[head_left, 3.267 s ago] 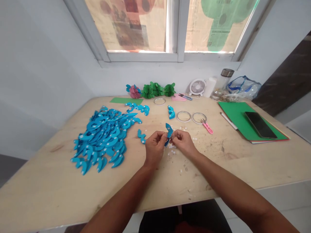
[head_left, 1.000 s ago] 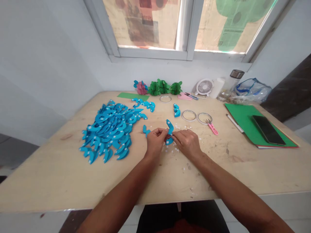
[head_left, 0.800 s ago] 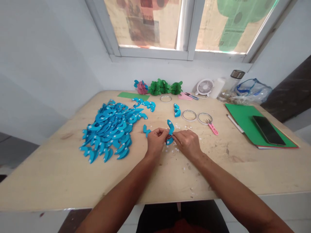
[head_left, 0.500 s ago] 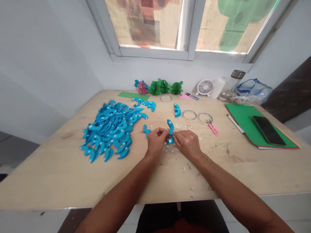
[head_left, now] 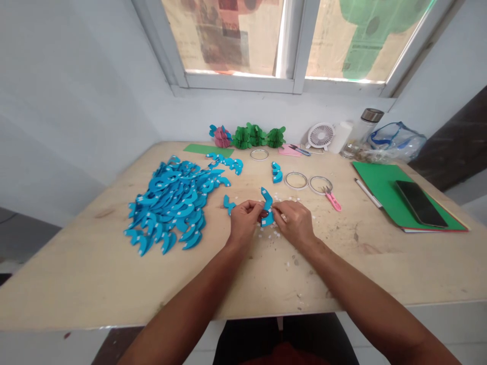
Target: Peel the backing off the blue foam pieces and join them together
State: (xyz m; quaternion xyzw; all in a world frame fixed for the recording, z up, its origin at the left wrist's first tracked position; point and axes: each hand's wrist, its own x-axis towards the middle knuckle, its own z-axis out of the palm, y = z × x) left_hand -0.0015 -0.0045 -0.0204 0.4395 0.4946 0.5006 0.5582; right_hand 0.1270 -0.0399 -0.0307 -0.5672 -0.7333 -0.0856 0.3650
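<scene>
A curved blue paper piece (head_left: 267,198) with small white squares on it is at the middle of the table. My left hand (head_left: 244,220) pinches its left edge. Close to its right side, my right hand (head_left: 293,219) has its thumb and finger pressed together; what they hold is too small to make out. Just beyond my left hand lies another blue piece (head_left: 229,204). To the left spreads a big heap of blue paper pieces (head_left: 175,197), many bearing white squares. Small white scraps (head_left: 271,236) are scattered around my hands.
Tape rings (head_left: 296,181) and pink snips (head_left: 333,199) lie right of centre. A phone (head_left: 420,204) rests on green sheets (head_left: 384,190) at the right. Along the back stand green paper shapes (head_left: 255,136), a small fan (head_left: 321,136) and a bottle (head_left: 365,129).
My right hand has shifted slightly up, its fingertips away from the piece's lower part. The white square seen on that lower part before no longer shows there.
</scene>
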